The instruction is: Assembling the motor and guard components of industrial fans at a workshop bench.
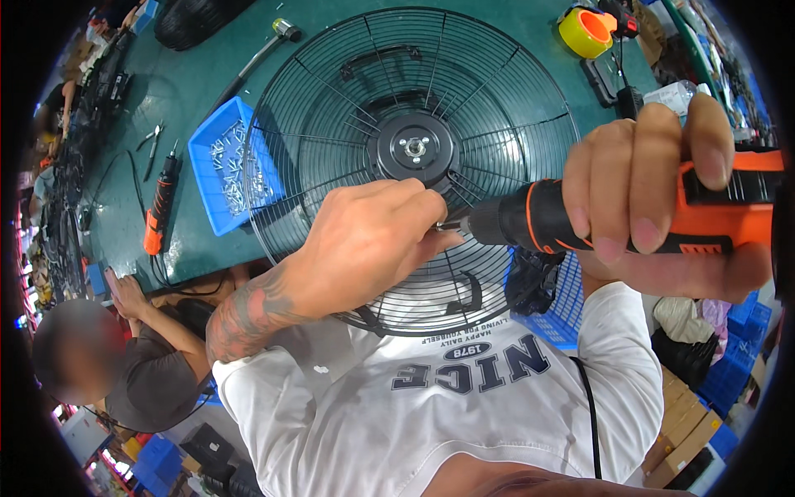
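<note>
My right hand [646, 182] is wrapped around an orange and black cordless drill [546, 217], held level with its bit toward the left. The fingers of my left hand [377, 236] are pinched together at the bit's tip; whatever small piece they hold is hidden. Both hands are above the near half of a round black wire fan guard [530, 124]. At the guard's middle sits a black round motor [396, 153] with a metal centre, just beyond my left hand.
A blue tray [203, 170] of screws stands left of the guard on the green table [116, 215]. Farther left lie a corded electric screwdriver [162, 203] and pliers [154, 149]. A hammer [265, 54] lies behind, yellow tape [571, 35] at back right. Another person [157, 381] sits at lower left.
</note>
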### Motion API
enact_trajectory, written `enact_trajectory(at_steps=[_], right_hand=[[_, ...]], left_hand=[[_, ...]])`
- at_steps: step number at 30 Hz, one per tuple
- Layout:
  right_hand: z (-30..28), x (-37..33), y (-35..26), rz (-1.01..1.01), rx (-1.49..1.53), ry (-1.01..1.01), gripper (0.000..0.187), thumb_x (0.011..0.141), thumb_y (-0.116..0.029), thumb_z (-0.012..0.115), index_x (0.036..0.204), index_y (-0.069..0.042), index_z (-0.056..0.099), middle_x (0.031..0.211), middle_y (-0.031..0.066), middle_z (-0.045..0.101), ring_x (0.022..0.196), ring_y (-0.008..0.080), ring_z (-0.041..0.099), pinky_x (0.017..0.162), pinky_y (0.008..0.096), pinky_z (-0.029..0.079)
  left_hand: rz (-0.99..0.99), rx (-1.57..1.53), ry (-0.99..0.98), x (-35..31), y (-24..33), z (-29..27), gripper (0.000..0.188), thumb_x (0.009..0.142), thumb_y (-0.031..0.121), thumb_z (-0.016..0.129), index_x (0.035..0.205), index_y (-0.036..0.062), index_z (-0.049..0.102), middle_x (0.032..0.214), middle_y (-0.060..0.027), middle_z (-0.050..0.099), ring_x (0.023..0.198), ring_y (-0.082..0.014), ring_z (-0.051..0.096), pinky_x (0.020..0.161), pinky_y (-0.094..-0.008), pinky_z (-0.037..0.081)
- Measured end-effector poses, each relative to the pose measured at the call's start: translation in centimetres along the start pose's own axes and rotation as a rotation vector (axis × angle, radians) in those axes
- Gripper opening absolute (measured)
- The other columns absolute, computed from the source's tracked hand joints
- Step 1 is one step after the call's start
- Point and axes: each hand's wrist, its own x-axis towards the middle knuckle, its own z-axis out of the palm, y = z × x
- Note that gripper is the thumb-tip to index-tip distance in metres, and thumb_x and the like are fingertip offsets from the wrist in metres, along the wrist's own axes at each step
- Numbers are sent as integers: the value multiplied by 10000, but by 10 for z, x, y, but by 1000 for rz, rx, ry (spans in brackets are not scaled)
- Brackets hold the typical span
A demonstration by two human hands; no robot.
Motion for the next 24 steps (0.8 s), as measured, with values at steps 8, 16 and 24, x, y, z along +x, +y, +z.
enact_trajectory(at_steps=[8,16,24], right_hand=[[-4,9,-6,157,-106,43,578,873,-595,671,1197,-154,488,896,13,599,702,132,613,653,295,488],[-32,30,18,-136,-170,412,425,913,-400,667,1126,-46,570,808,50,598,671,168,620,645,310,517],[-71,56,58,143,-254,495,415,951,-350,677,1100,20,566,710,109,605,620,184,644,578,307,547]], left_hand=[[-139,-78,24,3,-6,1,311,739,182,862,895,41,632,749,-85,620,605,-272,614,533,-380,493],[-868,-598,258,-18,-32,-52,247,902,4,642,1147,-5,664,839,48,532,669,-37,477,597,-189,398],[-844,-676,464,-66,-53,-68,356,974,22,537,1313,-82,571,1017,-88,640,690,-69,505,597,-220,432]])
